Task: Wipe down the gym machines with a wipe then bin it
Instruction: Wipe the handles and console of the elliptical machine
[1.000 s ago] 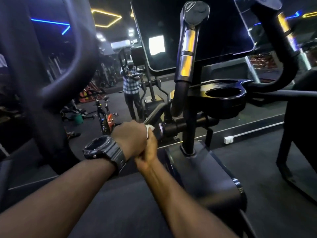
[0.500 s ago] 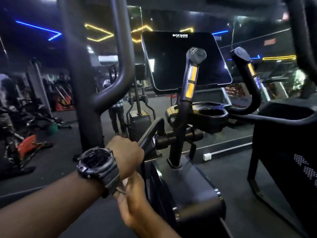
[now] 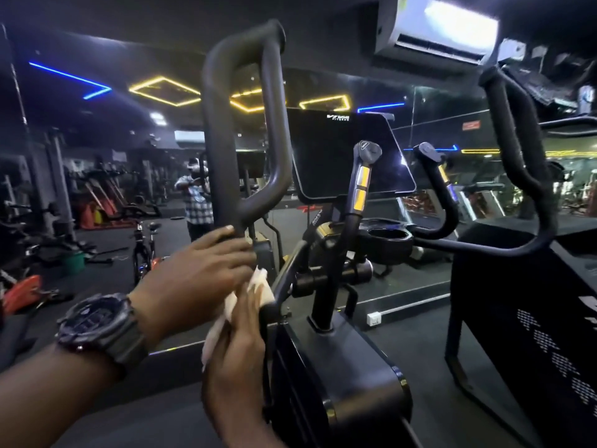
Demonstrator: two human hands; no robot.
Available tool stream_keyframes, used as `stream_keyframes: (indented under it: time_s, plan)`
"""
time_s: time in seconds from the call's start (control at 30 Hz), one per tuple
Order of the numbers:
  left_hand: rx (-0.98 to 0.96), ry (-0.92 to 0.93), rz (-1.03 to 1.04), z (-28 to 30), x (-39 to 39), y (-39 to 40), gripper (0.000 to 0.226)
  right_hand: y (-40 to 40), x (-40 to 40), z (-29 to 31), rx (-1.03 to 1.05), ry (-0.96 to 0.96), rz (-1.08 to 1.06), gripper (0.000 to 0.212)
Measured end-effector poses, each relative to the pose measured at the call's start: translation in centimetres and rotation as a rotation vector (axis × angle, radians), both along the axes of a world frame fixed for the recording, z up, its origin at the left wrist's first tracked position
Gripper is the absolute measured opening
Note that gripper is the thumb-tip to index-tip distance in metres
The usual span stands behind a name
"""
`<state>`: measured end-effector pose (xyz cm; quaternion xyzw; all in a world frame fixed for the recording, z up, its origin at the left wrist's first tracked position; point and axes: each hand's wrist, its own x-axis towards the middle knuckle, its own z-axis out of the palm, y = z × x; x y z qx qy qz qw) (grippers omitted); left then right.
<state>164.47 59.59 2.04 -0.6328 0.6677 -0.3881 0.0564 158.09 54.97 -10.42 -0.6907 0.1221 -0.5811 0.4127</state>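
Note:
A crumpled white wipe (image 3: pixel 258 287) sits between my two hands in front of a black elliptical machine (image 3: pixel 339 367). My left hand (image 3: pixel 190 273), with a dark watch on its wrist, curls its fingers over the wipe's top end. Its index fingertip lies against the foot of the machine's looped handle (image 3: pixel 245 130). My right hand (image 3: pixel 237 344) comes up from below and grips the wipe, whose lower end hangs out at its left side. Behind stand the dark console screen (image 3: pixel 349 156) and a fixed grip with yellow sensor plates (image 3: pixel 361 181).
A cup holder (image 3: pixel 387 236) sits under the console. A second black machine (image 3: pixel 517 318) stands close on the right. The mirror wall ahead reflects a person in a checked shirt (image 3: pixel 197 202). A spin bike (image 3: pixel 142 250) and a green bucket (image 3: pixel 72 261) stand at the left.
The view has tilted upward and pulled back. Both hands have risen from the low crossbar to the foot of the looped handle, and more of the wipe shows between them.

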Motion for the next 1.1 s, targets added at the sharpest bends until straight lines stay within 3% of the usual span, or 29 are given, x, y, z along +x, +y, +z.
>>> stream_keyframes:
  time_s: [0.07,0.13,0.27,0.43,0.57,0.63,0.8,0.9,1.1]
  plan:
    - [-0.081,0.112,-0.032,0.5,0.6,0.3,0.056,-0.7,0.4,1.7,-0.178,0.032,-0.017,0.056]
    - [-0.194,0.227,-0.032,1.3,0.5,0.4,0.058,-2.9,1.0,3.5,-0.322,0.071,-0.042,0.057]
    - [-0.399,0.421,-0.055,2.3,0.1,-0.7,0.051,-6.8,1.1,6.2,-0.620,0.217,-0.120,0.065]
    - [-0.564,0.570,-0.115,1.6,0.1,-2.1,0.039,-8.4,1.7,5.1,-0.945,0.213,-0.252,0.058]
    - [-0.624,0.620,-0.152,1.7,0.6,-3.1,0.042,-9.8,2.7,10.6,-1.118,0.206,-0.329,0.056]
    - [-0.681,0.656,-0.145,2.0,0.9,-3.5,0.048,-11.0,3.9,12.8,-1.139,0.320,-0.404,0.057]
    - [-0.722,0.746,-0.194,2.2,0.2,-3.8,0.053,-11.1,4.5,13.3,-1.055,0.240,-0.351,0.060]
    - [-0.699,0.738,-0.150,2.5,0.7,-3.5,0.054,-10.9,3.5,13.2,-1.096,0.307,-0.324,0.060]
    - [-0.702,0.797,-0.193,7.7,1.5,-4.6,0.058,-11.1,3.6,20.9,-1.130,0.394,-0.479,0.062]
